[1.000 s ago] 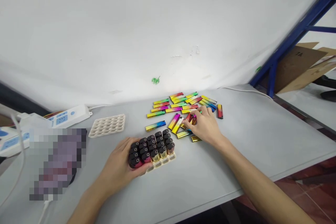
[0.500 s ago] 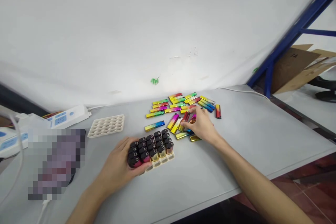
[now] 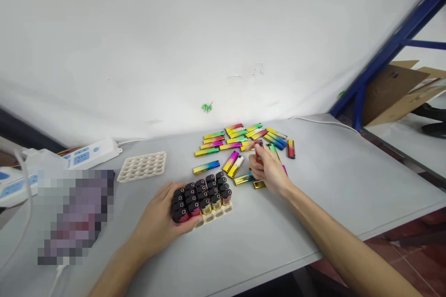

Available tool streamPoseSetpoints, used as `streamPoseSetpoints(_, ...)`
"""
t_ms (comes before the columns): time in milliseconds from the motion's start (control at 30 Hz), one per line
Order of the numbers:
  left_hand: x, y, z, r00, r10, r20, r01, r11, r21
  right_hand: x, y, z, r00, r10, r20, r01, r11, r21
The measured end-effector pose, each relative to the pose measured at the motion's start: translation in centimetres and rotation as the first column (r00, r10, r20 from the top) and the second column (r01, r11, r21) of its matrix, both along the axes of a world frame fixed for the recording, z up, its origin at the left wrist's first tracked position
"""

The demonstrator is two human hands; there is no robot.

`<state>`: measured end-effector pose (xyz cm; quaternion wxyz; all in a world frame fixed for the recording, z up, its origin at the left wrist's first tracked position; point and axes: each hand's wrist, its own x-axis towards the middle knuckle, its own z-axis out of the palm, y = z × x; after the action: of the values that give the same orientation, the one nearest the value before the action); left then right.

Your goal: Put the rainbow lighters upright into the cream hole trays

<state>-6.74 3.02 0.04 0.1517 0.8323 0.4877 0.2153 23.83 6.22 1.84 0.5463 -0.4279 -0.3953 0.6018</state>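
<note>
Over by the table's (image 3: 331, 162) back edge, the right hand (image 3: 267, 167) grips a red lighter (image 3: 258, 151), seemingly picked out, perhaps for testing. The left hand (image 3: 165, 218) clasps the slotted tray's (image 3: 219, 213) left end. Seating the lighter would call for lining it up above a bare slot along the tray's front.

Lit brightly and in a neutral tone, from a source out of view. Brightest low on the wall (image 3: 226, 97), just toward 12 o'clock from frame centre; shaded to dull grey toward 10 o'clock, darkened at the corner near 1 o'clock. Dim beneath the table (image 3: 334, 195), toward 5 o'clock. Marked with metallic glare on the loose lighters (image 3: 206, 167). Slightly soft at the right hand (image 3: 272, 171). Stretched by wide-angle distortion toward 4 and 8 o'clock. Obscured by coarse pixelation (image 3: 78, 213) at 8 o'clock.
</note>
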Motion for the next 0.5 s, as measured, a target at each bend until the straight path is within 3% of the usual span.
streamPoseSetpoints(500,1.4,-0.1,-0.6,0.998,0.055,0.03,-0.055,0.998,0.025,-0.8,-0.1,-0.1,1.0,-0.006,0.011,0.007,0.991,-0.135)
